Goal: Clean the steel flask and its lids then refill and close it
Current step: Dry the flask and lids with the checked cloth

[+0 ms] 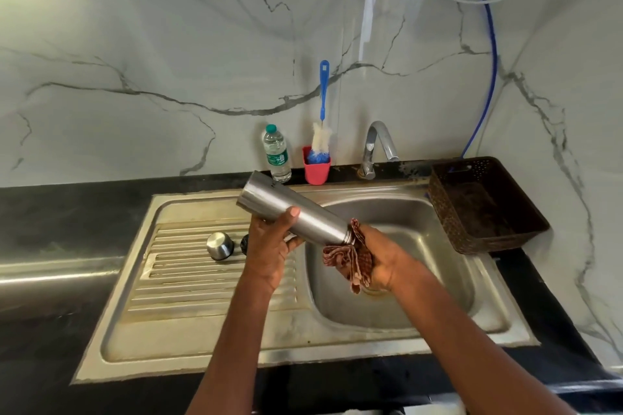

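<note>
At the centre of the frame your left hand (269, 246) grips the cylindrical brushed-steel flask (293, 209), fingers curled round its body and the thumb on top. You hold the flask tilted above the steel sink (188, 323), its base toward the upper left and its mouth down toward the lower right. Your right hand (381, 263) clutches a crumpled red-and-white checked cloth (350, 259), which touches the flask's mouth end. Left of centre, the domed steel lid (220, 245) rests on the ribbed drainboard, with a small black lid (244, 243) just beside it, partly hidden behind your left hand. Against the marble wall, above centre, stand a clear plastic water bottle (277, 153) and a pink cup (316, 168) holding a blue-handled bottle brush (323, 118). To the right are a curved chrome tap (379, 146) and a dark brown perforated basket (485, 205).
</note>
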Available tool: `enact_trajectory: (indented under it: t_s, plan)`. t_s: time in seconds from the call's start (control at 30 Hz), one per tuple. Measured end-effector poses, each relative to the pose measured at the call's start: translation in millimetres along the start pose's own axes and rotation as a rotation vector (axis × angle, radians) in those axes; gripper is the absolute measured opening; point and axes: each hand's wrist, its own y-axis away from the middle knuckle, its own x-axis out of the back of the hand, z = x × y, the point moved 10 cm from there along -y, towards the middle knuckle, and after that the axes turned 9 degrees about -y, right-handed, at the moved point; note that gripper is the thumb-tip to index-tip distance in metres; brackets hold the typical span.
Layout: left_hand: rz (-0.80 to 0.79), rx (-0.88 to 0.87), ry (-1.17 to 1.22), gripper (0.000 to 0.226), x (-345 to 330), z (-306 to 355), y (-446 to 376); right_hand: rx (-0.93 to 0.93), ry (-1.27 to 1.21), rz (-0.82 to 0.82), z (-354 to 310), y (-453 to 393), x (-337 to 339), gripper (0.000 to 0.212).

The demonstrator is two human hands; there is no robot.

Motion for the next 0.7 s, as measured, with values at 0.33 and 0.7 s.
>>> enact_trajectory:
  t_s: [0.33, 0.7]
  plan:
    - [0.198, 0.186, 0.204, 0.058, 0.6, -36.3, 10.6, 1.132, 1.085, 0.554, -67.1, 73.3, -5.7, 0.032]
    - [0.337, 0.286, 0.304, 0.067, 21.1, -49.4, 35.0, 1.278, 1.299, 0.277, -29.5, 50.2, -22.8, 0.048]
